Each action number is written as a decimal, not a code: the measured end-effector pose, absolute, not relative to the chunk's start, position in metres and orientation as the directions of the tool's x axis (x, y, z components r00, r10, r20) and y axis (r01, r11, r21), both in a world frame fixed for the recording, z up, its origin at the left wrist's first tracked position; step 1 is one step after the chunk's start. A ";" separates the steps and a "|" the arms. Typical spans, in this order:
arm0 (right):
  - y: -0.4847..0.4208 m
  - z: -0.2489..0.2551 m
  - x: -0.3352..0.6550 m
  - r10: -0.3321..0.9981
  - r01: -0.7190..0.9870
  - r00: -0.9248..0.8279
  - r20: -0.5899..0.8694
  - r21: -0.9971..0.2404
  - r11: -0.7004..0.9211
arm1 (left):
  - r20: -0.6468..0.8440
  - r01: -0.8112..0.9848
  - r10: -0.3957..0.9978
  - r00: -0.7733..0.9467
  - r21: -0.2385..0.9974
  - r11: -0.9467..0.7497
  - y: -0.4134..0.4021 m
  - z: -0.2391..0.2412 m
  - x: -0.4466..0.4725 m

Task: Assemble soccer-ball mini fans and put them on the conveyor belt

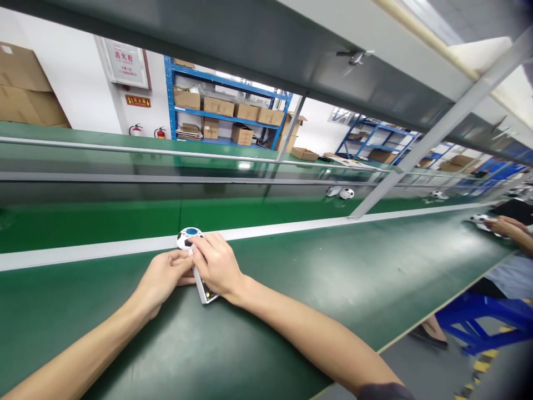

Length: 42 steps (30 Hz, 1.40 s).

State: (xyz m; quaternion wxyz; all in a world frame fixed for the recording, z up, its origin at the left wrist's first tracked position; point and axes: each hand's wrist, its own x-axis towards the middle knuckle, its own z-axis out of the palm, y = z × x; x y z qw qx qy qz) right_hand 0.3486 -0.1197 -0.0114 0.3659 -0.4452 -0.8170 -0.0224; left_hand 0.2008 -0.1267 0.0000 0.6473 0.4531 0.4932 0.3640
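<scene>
1. Soccer-ball gadget (189, 235) (small round thing, black-and-white patches, blue cap on top) sits on the green surface (333, 278), right at the pale stripe (83, 250) that runs along it, straight in front of the person.
2. Left hand (164, 276): fingers pinched together against the gadget's near edge, closed on it. Right hand (217, 265): fingers curled over that same near side, also closed on it.
3. A flat white piece (207, 293) pokes out from under the heel of the right hand and lies on the surface. I can't tell if it's joined to the gadget or separate.
4. Handling, just my guess: it looks like a light, stiff plastic shell, smooth and rounded, so probably a bit slippery and happy to roll if let go. The safest hold looks like a pinch across the sides below the cap, with the other hand steadying it.
5. Writing: nothing readable on the gadget itself. On the back wall there's a white panel (125, 61) with red Chinese characters that look like 消火栓. The red plate (137, 101) under it is too small to read. Fire extinguishers (135, 130) stand below.
6. Around: another ball gadget (346, 193) lies farther along, a co-worker's hand (506, 226) is at the right edge, and blue shelving (167, 94) holds cardboard boxes (219, 105).
</scene>
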 end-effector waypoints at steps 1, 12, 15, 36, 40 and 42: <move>-0.120 -0.010 0.348 0.718 0.753 -0.330 0.612 -0.288 0.592 | -0.308 -0.033 0.919 0.247 0.945 0.326 -0.127 0.000 0.201; -0.111 -0.006 0.343 0.757 0.742 -0.181 0.628 -0.418 0.524 | -0.271 -0.111 0.922 0.277 0.944 0.311 -0.136 0.004 0.212; -0.109 -0.005 0.344 0.786 0.742 -0.182 0.590 -0.443 0.504 | -0.239 -0.092 0.931 0.278 0.958 0.273 -0.134 -0.001 0.213; -0.097 0.001 0.343 0.848 0.717 -0.243 0.471 -0.502 0.484 | -0.343 0.065 0.848 0.403 0.935 0.348 -0.137 0.018 0.215; -0.094 0.003 0.342 0.845 0.693 -0.268 0.463 -0.516 0.503 | -0.299 0.043 0.862 0.409 0.950 0.309 -0.138 0.012 0.214; -0.093 0.003 0.343 0.840 0.674 -0.261 0.476 -0.533 0.511 | -0.275 0.044 0.877 0.393 0.959 0.281 -0.139 0.007 0.213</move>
